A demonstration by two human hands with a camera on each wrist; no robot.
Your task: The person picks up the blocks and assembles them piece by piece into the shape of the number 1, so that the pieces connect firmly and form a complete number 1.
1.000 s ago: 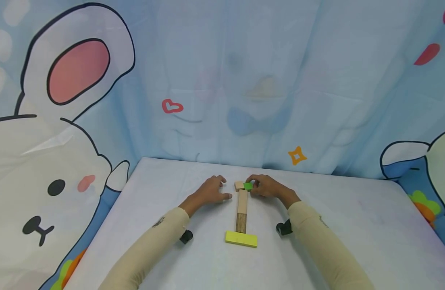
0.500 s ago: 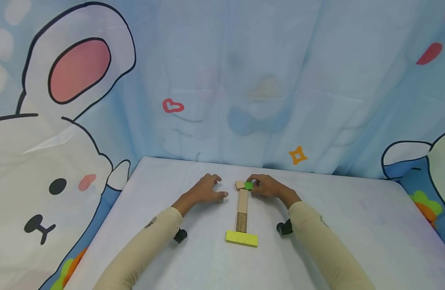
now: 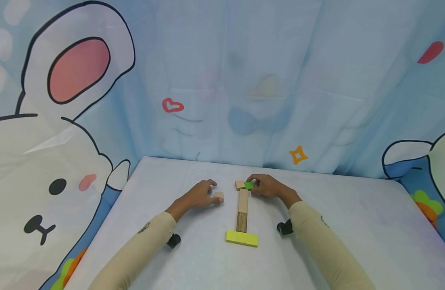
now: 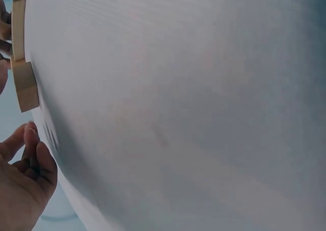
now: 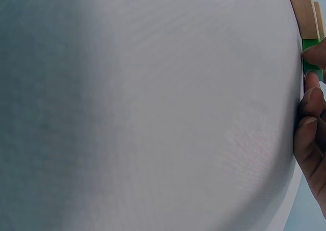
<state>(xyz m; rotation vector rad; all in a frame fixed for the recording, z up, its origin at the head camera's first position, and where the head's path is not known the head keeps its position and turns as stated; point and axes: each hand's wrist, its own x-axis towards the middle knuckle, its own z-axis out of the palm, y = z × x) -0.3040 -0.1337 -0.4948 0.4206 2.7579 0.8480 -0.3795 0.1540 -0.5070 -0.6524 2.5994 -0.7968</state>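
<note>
My left hand (image 3: 198, 196) hovers over the table with thumb and fingers spread apart around a small plain wooden block (image 3: 219, 195). The thumb lies close to that block; whether it touches cannot be told. In the left wrist view, a gap separates the curved fingers (image 4: 43, 165) from a wooden block (image 4: 25, 86). My right hand (image 3: 265, 186) pinches a green block (image 3: 248, 185), partly hidden by its fingertips. Left of the green block sits another small wooden block (image 3: 240, 185). Below them, a long light wooden block (image 3: 243, 200) meets a dark-grained block (image 3: 242, 222).
A yellow flat block (image 3: 242, 238) lies crosswise at the near end of the row. The white table (image 3: 353, 225) backs onto a blue cartoon-printed curtain (image 3: 226, 60). Black wrist cameras hang under both sleeves.
My left hand has drawn left and slightly nearer, away from the row, and the small wooden block by its thumb has come into view. The right hand stays at the green block.
</note>
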